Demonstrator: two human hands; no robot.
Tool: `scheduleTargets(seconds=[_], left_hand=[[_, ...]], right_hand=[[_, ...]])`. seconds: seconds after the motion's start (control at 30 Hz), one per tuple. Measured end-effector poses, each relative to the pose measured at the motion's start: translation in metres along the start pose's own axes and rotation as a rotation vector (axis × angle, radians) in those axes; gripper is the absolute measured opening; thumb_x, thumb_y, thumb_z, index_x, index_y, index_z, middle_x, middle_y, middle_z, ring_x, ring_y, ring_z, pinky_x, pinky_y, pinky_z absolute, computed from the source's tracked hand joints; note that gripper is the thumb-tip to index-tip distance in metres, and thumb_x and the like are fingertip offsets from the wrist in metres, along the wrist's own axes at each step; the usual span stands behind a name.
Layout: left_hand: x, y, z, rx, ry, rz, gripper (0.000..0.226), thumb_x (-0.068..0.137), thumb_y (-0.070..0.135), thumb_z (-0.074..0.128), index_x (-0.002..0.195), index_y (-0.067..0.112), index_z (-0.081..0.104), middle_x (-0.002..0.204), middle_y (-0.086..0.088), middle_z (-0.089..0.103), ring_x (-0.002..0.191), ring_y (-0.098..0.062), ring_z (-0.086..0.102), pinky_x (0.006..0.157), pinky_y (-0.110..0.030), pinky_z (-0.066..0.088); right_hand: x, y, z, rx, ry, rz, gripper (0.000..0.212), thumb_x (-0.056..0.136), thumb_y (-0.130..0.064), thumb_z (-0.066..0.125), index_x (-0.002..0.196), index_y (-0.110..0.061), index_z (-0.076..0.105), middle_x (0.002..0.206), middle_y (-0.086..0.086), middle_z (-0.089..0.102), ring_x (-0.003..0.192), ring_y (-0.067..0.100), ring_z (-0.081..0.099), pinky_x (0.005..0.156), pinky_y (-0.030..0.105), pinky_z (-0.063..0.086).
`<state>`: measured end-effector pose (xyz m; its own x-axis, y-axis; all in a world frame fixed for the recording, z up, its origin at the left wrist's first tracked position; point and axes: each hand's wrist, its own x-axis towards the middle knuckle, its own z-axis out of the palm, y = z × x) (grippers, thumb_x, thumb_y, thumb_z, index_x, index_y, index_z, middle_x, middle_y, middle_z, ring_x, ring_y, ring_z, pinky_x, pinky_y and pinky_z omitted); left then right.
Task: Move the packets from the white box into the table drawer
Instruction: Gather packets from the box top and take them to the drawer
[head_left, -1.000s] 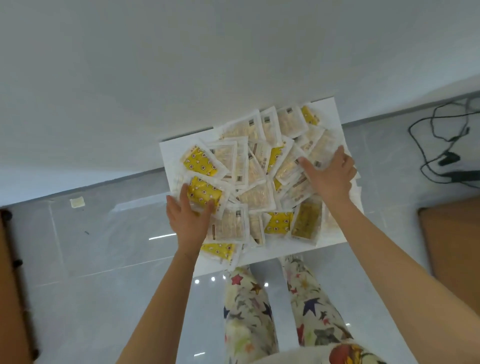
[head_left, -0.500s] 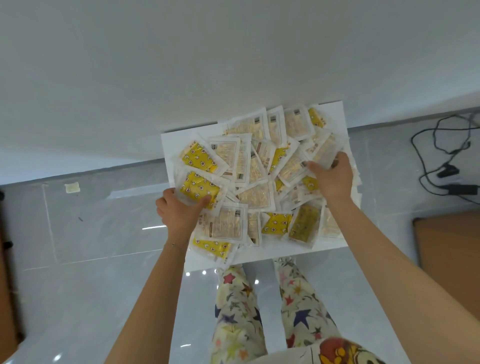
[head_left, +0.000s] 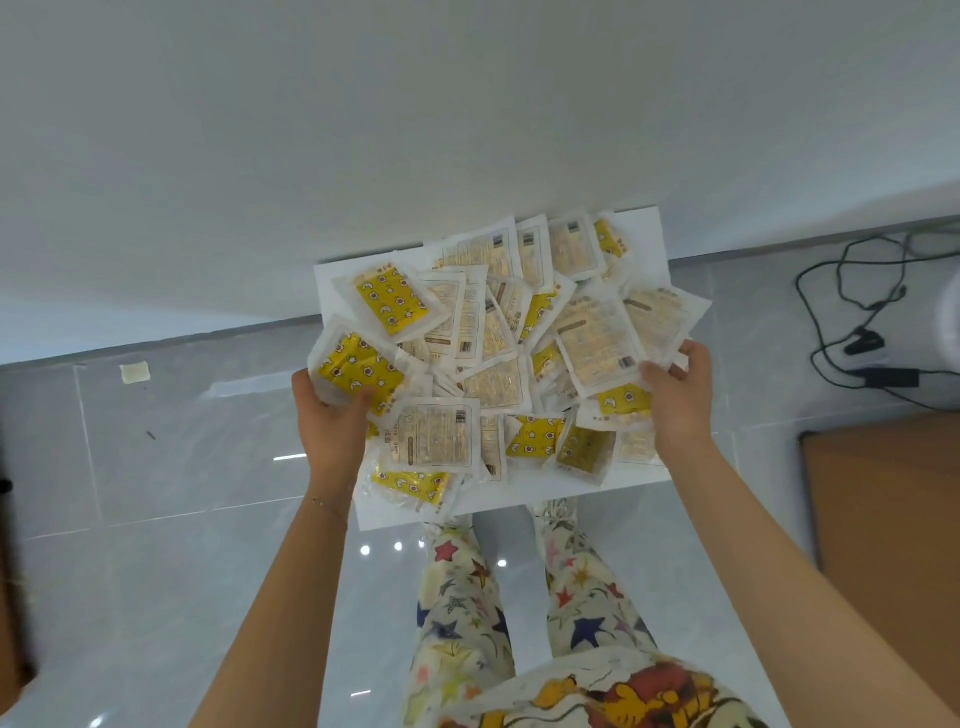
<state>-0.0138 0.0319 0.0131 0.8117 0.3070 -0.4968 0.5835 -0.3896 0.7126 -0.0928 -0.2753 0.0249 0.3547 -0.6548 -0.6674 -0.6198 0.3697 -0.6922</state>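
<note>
White box (head_left: 519, 496) on the tiled floor (head_left: 156, 467), back edge at the wall (head_left: 467, 104). It is heaped with packets (head_left: 493, 384) (yellow printed ones mixed with pale ones). Left hand (head_left: 330, 421) at the box's left edge, fingers clenched round a yellow packet (head_left: 358, 369), thumb on top. Right hand (head_left: 675, 400) at the right edge, fingers grasping a fan of pale packets (head_left: 597, 343). Black cable (head_left: 852, 291) on the floor, well apart to the right.
</note>
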Motion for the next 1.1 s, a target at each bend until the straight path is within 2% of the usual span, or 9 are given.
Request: scheduleTargets(seconds=[0.13, 0.3, 0.43, 0.5, 0.63, 0.7, 0.8, 0.93, 1.1], left_hand=[[-0.005, 0.004, -0.008, -0.127, -0.053, -0.031, 0.042, 0.083, 0.006, 0.071, 0.118, 0.019, 0.053, 0.111, -0.002, 0.065, 0.098, -0.018, 0.066, 0.075, -0.035, 0.056], [-0.01, 0.007, -0.02, -0.193, -0.115, -0.079, 0.027, 0.086, 0.002, 0.066, 0.111, 0.011, 0.063, 0.099, 0.0, 0.07, 0.092, -0.019, 0.069, 0.069, -0.027, 0.055], [-0.009, 0.008, -0.029, -0.228, -0.116, -0.047, 0.021, 0.09, 0.003, 0.061, 0.109, 0.012, 0.062, 0.098, 0.001, 0.069, 0.091, -0.016, 0.068, 0.067, -0.02, 0.054], [-0.007, 0.009, -0.031, -0.239, -0.112, -0.027, 0.02, 0.092, 0.004, 0.059, 0.108, 0.014, 0.062, 0.1, 0.001, 0.069, 0.093, -0.015, 0.067, 0.073, -0.025, 0.054], [-0.003, 0.011, -0.031, -0.257, -0.108, 0.001, 0.022, 0.091, 0.005, 0.06, 0.099, 0.025, 0.065, 0.096, 0.004, 0.07, 0.089, -0.009, 0.068, 0.078, -0.03, 0.053], [0.0, 0.01, -0.033, -0.304, -0.115, -0.015, 0.02, 0.091, 0.006, 0.061, 0.106, 0.019, 0.066, 0.101, 0.001, 0.071, 0.095, -0.014, 0.069, 0.082, -0.036, 0.055], [0.004, 0.012, -0.038, -0.38, -0.157, -0.029, 0.029, 0.093, 0.01, 0.061, 0.122, 0.009, 0.061, 0.113, -0.008, 0.069, 0.104, -0.024, 0.068, 0.083, -0.043, 0.056], [0.004, 0.017, -0.044, -0.46, -0.161, -0.064, 0.033, 0.095, 0.011, 0.058, 0.127, 0.013, 0.056, 0.117, -0.007, 0.068, 0.105, -0.023, 0.068, 0.076, -0.039, 0.059], [-0.011, 0.022, -0.053, -0.548, -0.176, -0.112, 0.033, 0.097, 0.009, 0.054, 0.129, 0.017, 0.054, 0.118, -0.004, 0.067, 0.104, -0.02, 0.068, 0.071, -0.033, 0.058]], right_hand=[[-0.017, 0.002, -0.009, 0.055, 0.025, 0.003, 0.03, 0.092, 0.003, 0.049, 0.111, -0.02, 0.043, 0.104, 0.003, 0.064, 0.095, 0.024, 0.066, 0.078, 0.038, 0.057], [-0.034, 0.007, -0.017, 0.031, 0.111, -0.018, 0.03, 0.093, 0.0, 0.046, 0.112, -0.023, 0.042, 0.105, 0.0, 0.064, 0.098, 0.024, 0.066, 0.083, 0.045, 0.056], [-0.047, 0.009, -0.024, 0.081, 0.18, -0.048, 0.029, 0.095, -0.001, 0.046, 0.113, -0.023, 0.04, 0.11, 0.004, 0.064, 0.091, 0.013, 0.067, 0.072, 0.031, 0.057], [-0.054, 0.009, -0.024, 0.114, 0.185, -0.062, 0.029, 0.095, 0.0, 0.046, 0.113, -0.021, 0.039, 0.107, 0.001, 0.064, 0.091, 0.011, 0.066, 0.066, 0.024, 0.056], [-0.064, 0.011, -0.014, 0.123, 0.118, -0.097, 0.029, 0.095, 0.0, 0.048, 0.109, -0.025, 0.043, 0.102, -0.004, 0.066, 0.098, 0.018, 0.067, 0.077, 0.033, 0.057], [-0.068, 0.01, -0.007, 0.124, 0.088, -0.12, 0.031, 0.095, 0.0, 0.048, 0.103, -0.03, 0.045, 0.104, -0.002, 0.068, 0.1, 0.02, 0.067, 0.083, 0.037, 0.056], [-0.072, 0.006, 0.003, 0.133, 0.048, -0.145, 0.033, 0.095, -0.001, 0.049, 0.1, -0.033, 0.046, 0.102, -0.005, 0.069, 0.095, 0.015, 0.068, 0.08, 0.034, 0.056], [-0.078, 0.002, 0.015, 0.108, -0.014, -0.165, 0.035, 0.095, 0.001, 0.049, 0.1, -0.034, 0.048, 0.104, -0.003, 0.068, 0.095, 0.013, 0.068, 0.079, 0.03, 0.057], [-0.088, 0.0, 0.021, 0.108, -0.098, -0.135, 0.033, 0.095, 0.001, 0.049, 0.113, -0.027, 0.047, 0.104, -0.002, 0.069, 0.098, 0.018, 0.068, 0.081, 0.035, 0.055]])
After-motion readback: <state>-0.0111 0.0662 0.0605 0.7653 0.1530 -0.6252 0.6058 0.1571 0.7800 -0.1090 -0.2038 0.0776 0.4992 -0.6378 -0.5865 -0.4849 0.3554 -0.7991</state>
